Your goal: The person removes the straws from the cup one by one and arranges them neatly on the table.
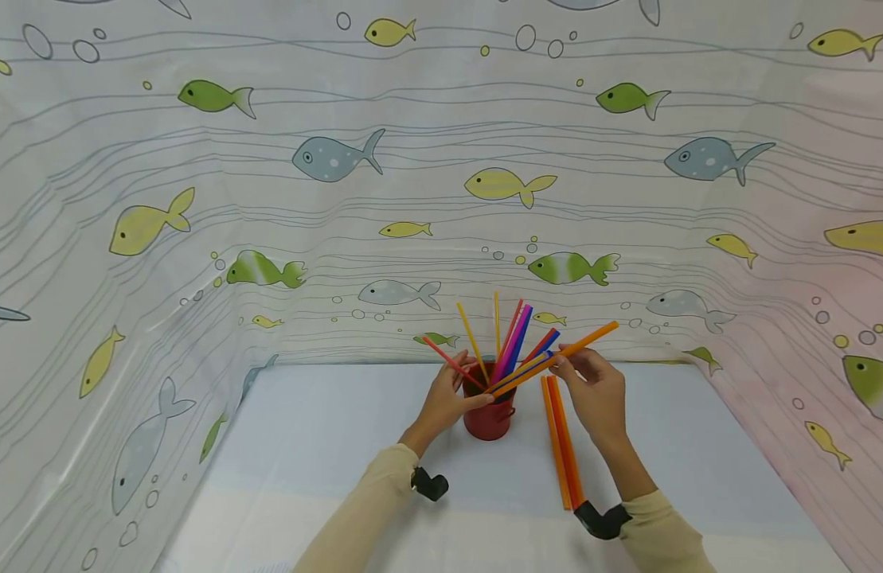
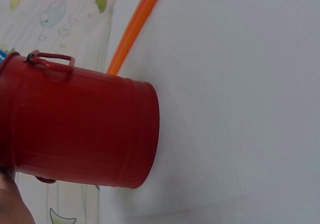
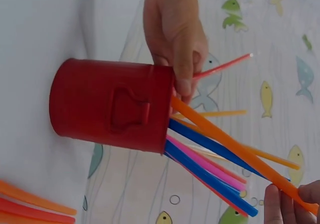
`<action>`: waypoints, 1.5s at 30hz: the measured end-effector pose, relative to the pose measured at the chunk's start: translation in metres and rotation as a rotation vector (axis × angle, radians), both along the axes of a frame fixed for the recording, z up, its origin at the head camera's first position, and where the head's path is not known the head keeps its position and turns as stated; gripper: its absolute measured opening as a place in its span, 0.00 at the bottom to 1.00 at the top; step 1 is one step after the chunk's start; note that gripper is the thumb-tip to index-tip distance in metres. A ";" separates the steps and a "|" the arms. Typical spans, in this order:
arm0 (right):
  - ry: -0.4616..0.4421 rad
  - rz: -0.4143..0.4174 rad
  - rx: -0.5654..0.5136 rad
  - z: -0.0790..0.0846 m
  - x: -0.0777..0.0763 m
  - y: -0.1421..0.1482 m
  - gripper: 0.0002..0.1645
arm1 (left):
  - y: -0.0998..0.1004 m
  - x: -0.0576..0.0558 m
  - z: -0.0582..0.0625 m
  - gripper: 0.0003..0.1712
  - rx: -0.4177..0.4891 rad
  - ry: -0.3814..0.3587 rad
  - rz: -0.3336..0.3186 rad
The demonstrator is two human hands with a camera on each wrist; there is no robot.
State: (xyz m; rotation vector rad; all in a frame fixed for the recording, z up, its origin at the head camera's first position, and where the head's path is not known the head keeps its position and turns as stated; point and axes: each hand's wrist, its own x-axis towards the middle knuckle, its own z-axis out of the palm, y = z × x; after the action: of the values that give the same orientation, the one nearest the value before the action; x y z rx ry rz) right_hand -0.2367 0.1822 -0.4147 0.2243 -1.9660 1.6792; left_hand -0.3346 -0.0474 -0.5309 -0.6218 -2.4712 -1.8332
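A small red metal bucket [image 1: 488,423] with side handles stands upright on the table, holding several plastic straws [image 3: 215,173] in blue, pink, red and yellow that fan out over its rim. My left hand [image 1: 444,400] grips the bucket's rim from the left, thumb over the edge, as the right wrist view shows. With thumb and fingers, my right hand [image 1: 600,391] pinches the upper part of an orange straw [image 3: 227,141]. That straw leans steeply to the right, its lower end at the bucket's mouth. In the left wrist view the bucket [image 2: 85,129] hides most of the left hand.
Orange and red straws [image 1: 563,450] lie side by side on the white table [image 1: 326,461], right of the bucket and near the right wrist. A fish-patterned sheet [image 1: 412,263] rises behind the table and along both sides.
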 end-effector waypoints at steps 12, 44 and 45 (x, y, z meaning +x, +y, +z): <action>0.083 -0.015 -0.046 -0.009 -0.012 0.028 0.13 | 0.000 0.000 -0.001 0.57 -0.002 0.003 -0.003; -0.225 -0.143 0.001 -0.047 -0.023 0.064 0.25 | 0.000 -0.002 -0.001 0.56 -0.016 -0.023 0.006; -0.241 -0.141 0.011 -0.050 -0.024 0.065 0.26 | 0.000 -0.002 -0.002 0.56 -0.017 -0.026 0.006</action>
State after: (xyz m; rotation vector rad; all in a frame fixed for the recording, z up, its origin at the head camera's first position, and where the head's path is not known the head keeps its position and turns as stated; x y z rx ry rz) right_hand -0.2606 0.2469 -0.4648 -0.1168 -2.1092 1.6680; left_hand -0.3365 -0.0477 -0.5324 -0.5947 -2.5047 -1.8313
